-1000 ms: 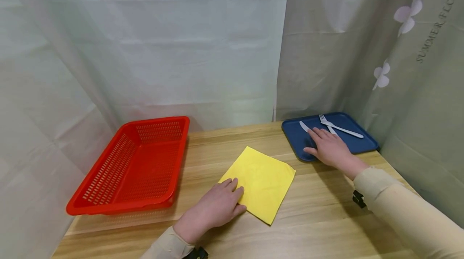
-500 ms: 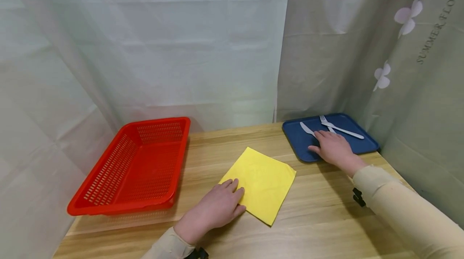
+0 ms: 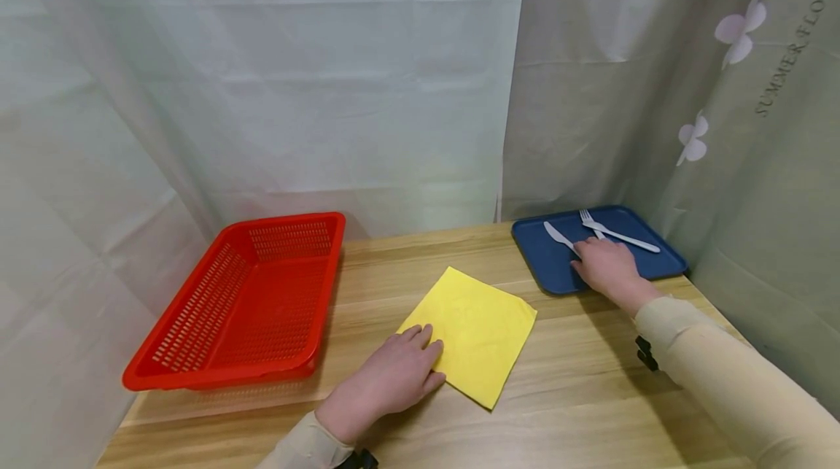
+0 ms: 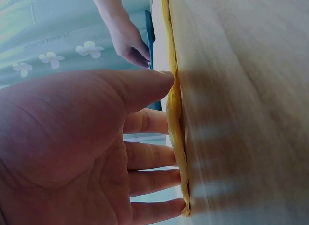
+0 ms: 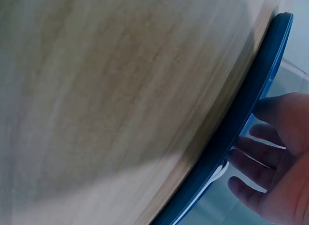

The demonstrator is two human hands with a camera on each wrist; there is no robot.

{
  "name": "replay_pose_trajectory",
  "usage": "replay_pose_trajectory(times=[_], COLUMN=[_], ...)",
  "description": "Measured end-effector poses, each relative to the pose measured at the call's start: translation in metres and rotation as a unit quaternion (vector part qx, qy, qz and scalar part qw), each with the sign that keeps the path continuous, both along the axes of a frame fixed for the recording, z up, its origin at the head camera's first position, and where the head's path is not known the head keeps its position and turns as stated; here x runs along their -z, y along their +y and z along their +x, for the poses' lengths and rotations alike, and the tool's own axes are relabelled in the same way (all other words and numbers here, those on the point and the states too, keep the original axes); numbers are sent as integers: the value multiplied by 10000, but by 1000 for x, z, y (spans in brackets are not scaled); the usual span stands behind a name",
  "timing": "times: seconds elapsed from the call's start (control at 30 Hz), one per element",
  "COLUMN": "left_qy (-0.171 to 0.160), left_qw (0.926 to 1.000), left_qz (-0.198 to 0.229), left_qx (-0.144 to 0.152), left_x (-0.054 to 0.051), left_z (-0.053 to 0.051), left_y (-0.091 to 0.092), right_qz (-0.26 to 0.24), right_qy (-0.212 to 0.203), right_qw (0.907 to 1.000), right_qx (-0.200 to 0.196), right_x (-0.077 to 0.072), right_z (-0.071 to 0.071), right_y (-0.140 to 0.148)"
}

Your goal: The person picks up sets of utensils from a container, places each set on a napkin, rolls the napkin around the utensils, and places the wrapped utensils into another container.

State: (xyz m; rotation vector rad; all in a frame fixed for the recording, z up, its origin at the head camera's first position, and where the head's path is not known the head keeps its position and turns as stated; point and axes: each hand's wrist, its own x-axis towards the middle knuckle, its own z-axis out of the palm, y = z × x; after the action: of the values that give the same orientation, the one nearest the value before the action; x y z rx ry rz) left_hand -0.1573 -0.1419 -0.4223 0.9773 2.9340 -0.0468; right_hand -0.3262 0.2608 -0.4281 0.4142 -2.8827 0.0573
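Note:
A folded yellow cloth (image 3: 482,330) lies flat on the wooden table. Spread fingers of my left hand (image 3: 390,378) rest on its left corner; the left wrist view shows thumb and fingertips touching the cloth's edge (image 4: 173,102). Over the front part of the blue tray (image 3: 554,265), my right hand (image 3: 607,268) bends its fingers at the handle of a white knife (image 3: 556,233). Whether they pinch the handle is hidden. A white fork (image 3: 623,237) lies across another white utensil behind that hand. In the right wrist view, the right hand (image 5: 277,157) has thumb and fingertips at the tray (image 5: 227,133).
A red perforated basket (image 3: 262,308) stands on the table at the left. Pale curtains (image 3: 367,90) hang behind and on both sides, with flower shapes on the right one. The tray stands at the back right, close to the curtain.
My right hand has drawn back slightly along the knife, and its thumb and fingers have come closer together. More of the knife shows. The left hand and the cloth have stayed put.

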Motion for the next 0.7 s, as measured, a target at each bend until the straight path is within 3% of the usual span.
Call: replay_pose_trajectory(times=[0.7], left_qy=[-16], left_qw=[10000], left_qz=[40], left_qx=[-50], left_x=[-1], left_z=[1], left_y=[0], right_qz=[-128], right_qy=[-337], right_qw=[9990], right_qx=[263], right_x=[-2], right_z=[-11], right_y=[1])
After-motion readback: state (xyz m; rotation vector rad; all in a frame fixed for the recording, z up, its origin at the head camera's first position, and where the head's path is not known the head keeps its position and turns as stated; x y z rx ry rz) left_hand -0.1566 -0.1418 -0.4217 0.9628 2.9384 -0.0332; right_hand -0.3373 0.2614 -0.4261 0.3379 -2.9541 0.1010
